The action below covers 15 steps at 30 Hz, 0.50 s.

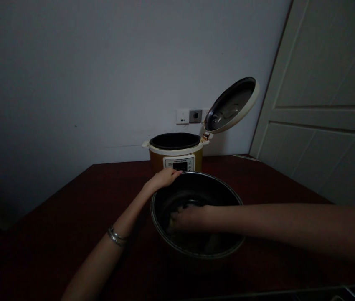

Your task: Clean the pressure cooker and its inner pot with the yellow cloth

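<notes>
A dark round inner pot (227, 193) sits on the dark red table (71, 217) in front of me. My left hand (164, 177) rests on the pot's far left rim, fingers curled over the edge. My right hand (186, 219) reaches down inside the pot near its bottom; the fingers look bent, and the dim light hides whatever is under them. Behind the pot stands a yellow rice cooker (177, 155) with a white rim, its lid (231, 105) swung up and open to the right.
A white wall socket (189, 116) is on the wall behind the cooker. A white door (321, 104) stands at the right. A silver bracelet (117, 236) circles my left wrist. The room is dim.
</notes>
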Each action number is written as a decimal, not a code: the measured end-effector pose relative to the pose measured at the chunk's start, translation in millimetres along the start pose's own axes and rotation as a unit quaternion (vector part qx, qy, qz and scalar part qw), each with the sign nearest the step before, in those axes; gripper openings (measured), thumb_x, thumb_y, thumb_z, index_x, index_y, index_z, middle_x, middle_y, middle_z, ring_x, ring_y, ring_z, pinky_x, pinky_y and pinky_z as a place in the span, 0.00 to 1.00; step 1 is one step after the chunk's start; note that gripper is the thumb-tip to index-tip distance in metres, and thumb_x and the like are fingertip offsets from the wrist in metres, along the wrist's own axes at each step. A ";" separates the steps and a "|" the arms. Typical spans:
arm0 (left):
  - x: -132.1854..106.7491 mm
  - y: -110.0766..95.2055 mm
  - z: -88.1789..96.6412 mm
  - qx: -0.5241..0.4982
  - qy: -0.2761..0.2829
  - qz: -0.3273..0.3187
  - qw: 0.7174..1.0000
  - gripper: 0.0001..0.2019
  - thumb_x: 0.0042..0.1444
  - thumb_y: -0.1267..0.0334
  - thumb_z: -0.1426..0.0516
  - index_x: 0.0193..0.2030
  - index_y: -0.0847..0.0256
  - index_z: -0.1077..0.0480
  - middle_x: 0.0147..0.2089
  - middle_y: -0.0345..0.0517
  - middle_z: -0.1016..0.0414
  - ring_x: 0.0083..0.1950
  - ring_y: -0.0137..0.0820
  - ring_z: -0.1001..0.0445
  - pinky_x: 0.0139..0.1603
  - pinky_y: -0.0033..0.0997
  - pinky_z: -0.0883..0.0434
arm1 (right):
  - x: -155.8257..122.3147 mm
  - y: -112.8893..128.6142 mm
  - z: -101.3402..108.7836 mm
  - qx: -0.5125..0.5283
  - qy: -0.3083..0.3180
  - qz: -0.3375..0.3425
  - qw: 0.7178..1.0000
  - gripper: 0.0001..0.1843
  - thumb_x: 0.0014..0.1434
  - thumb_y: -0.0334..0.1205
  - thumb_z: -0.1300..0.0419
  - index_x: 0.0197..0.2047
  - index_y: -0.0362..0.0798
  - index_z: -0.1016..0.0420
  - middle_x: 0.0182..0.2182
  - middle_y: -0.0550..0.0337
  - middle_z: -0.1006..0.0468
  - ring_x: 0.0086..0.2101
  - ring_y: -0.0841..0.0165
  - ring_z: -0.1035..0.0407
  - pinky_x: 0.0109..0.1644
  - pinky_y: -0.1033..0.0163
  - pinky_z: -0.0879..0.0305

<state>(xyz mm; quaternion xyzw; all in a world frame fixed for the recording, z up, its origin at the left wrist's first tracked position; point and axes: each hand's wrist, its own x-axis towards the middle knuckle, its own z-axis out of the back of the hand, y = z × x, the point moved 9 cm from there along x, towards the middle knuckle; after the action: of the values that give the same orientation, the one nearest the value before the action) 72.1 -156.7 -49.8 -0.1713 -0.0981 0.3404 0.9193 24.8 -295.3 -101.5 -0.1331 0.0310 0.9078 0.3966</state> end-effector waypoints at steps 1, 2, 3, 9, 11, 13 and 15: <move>0.4 0.0 -0.1 -0.002 -0.003 -0.004 1.000 0.25 0.62 0.48 0.56 0.35 0.65 0.25 0.34 0.51 0.23 0.36 0.35 0.27 0.39 0.32 0.33 | -1.5 -3.1 -1.8 -0.014 0.032 -0.012 0.999 0.25 0.56 0.28 0.42 0.56 0.57 0.30 0.52 0.50 0.27 0.46 0.56 0.27 0.47 0.50 0.33; 0.6 -0.1 -0.3 -0.003 -0.004 -0.007 1.000 0.25 0.62 0.48 0.55 0.35 0.65 0.25 0.33 0.50 0.23 0.36 0.35 0.27 0.39 0.32 0.33 | -3.8 -6.8 -4.1 -0.015 0.067 -0.026 0.997 0.27 0.57 0.29 0.43 0.58 0.58 0.33 0.54 0.48 0.28 0.47 0.53 0.28 0.47 0.47 0.33; 0.6 -0.2 -0.3 -0.003 -0.005 -0.008 1.000 0.25 0.62 0.48 0.55 0.35 0.65 0.25 0.33 0.50 0.23 0.36 0.35 0.28 0.39 0.31 0.33 | -6.6 -11.5 -6.0 -0.004 0.099 -0.045 0.994 0.28 0.56 0.29 0.43 0.60 0.56 0.34 0.54 0.46 0.28 0.49 0.51 0.29 0.48 0.46 0.34; -2.2 -2.5 1.2 0.004 -0.003 -0.001 1.000 0.26 0.62 0.48 0.56 0.35 0.65 0.24 0.32 0.50 0.23 0.36 0.35 0.27 0.38 0.30 0.33 | -29.2 -46.2 -15.7 0.056 0.175 -0.166 0.969 0.26 0.60 0.44 0.49 0.57 0.40 0.31 0.46 0.35 0.24 0.45 0.46 0.28 0.40 0.46 0.33; -2.9 -3.0 1.6 -0.005 -0.004 -0.002 1.000 0.25 0.62 0.48 0.55 0.36 0.64 0.24 0.33 0.50 0.23 0.36 0.36 0.27 0.38 0.30 0.33 | -38.3 -54.9 -23.9 0.057 0.193 -0.182 0.963 0.22 0.59 0.42 0.50 0.49 0.36 0.25 0.40 0.35 0.22 0.41 0.48 0.26 0.37 0.48 0.33; -2.6 -2.0 1.6 -0.011 -0.004 -0.001 1.000 0.25 0.61 0.47 0.55 0.36 0.63 0.24 0.33 0.49 0.23 0.36 0.36 0.27 0.38 0.30 0.33 | -46.3 -57.9 -34.8 0.056 0.218 -0.175 0.958 0.16 0.56 0.37 0.45 0.38 0.35 0.21 0.34 0.39 0.21 0.37 0.50 0.25 0.36 0.51 0.32; -1.7 -0.4 0.5 -0.009 -0.001 0.000 1.000 0.25 0.61 0.47 0.55 0.36 0.63 0.24 0.33 0.49 0.23 0.36 0.36 0.27 0.37 0.30 0.34 | -51.4 -53.2 -45.8 0.065 0.243 -0.149 0.956 0.10 0.53 0.36 0.41 0.30 0.37 0.21 0.28 0.45 0.21 0.32 0.53 0.25 0.34 0.53 0.32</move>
<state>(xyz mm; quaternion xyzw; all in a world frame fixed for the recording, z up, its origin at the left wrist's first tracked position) 70.9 -158.1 -49.3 -0.1792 -0.1025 0.3393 0.9177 106.9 -303.0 -129.3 -0.3271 0.1652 0.7744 0.5157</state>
